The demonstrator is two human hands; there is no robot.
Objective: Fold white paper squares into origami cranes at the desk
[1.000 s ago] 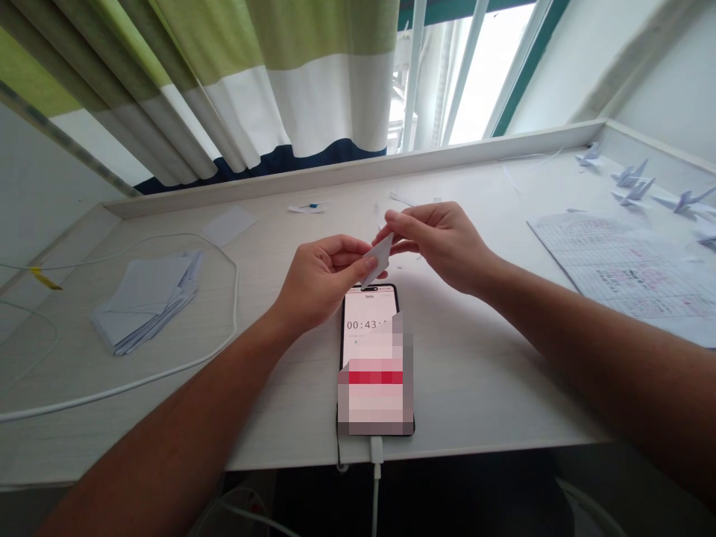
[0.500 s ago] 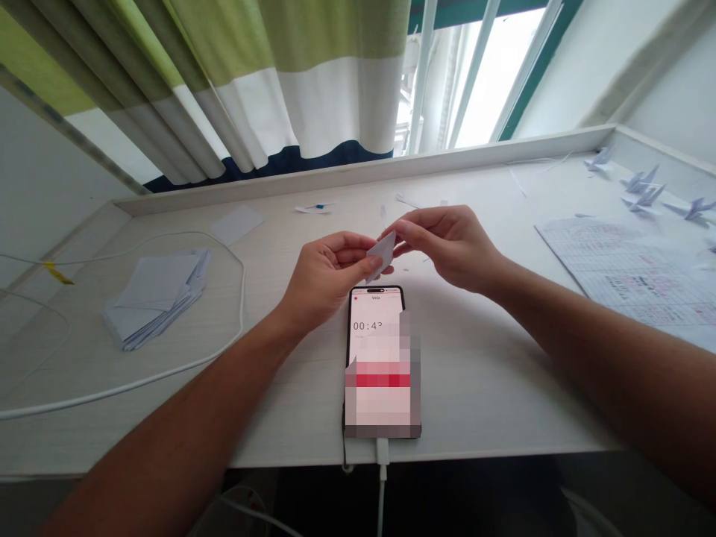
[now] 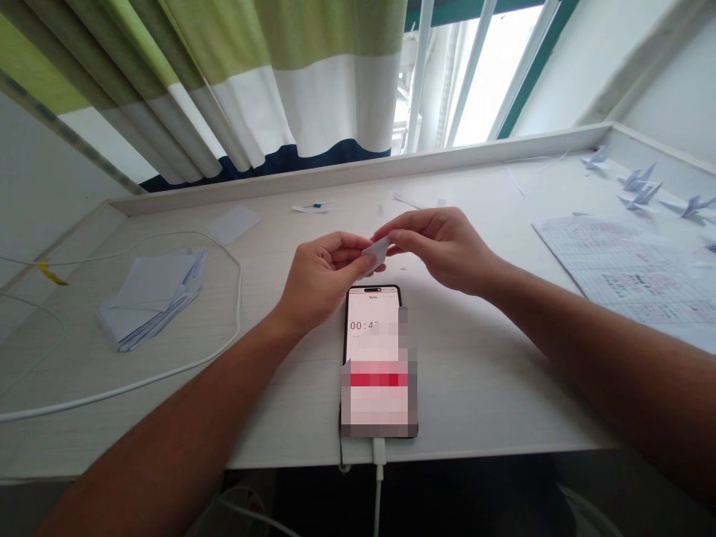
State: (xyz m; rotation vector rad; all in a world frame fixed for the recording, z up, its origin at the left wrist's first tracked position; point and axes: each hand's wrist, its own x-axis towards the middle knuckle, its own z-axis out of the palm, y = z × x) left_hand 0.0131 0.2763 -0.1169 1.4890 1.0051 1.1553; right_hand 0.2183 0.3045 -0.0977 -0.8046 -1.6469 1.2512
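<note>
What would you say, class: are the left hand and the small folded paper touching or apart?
Touching: the head view shows the left hand gripping the small folded paper, its thumb pressed over the paper's near face.

White desk [image 3: 475, 388], faint wood grain, low raised lip [image 3: 335, 175] along back and sides. Curtain [image 3: 335, 97] banded green, white and navy hangs at back left; barred window [image 3: 486, 82] with teal frame [image 3: 538, 69] beside it (daylight blown out to white). Pale walls [image 3: 660, 104] both sides, dark under the desk.
</note>
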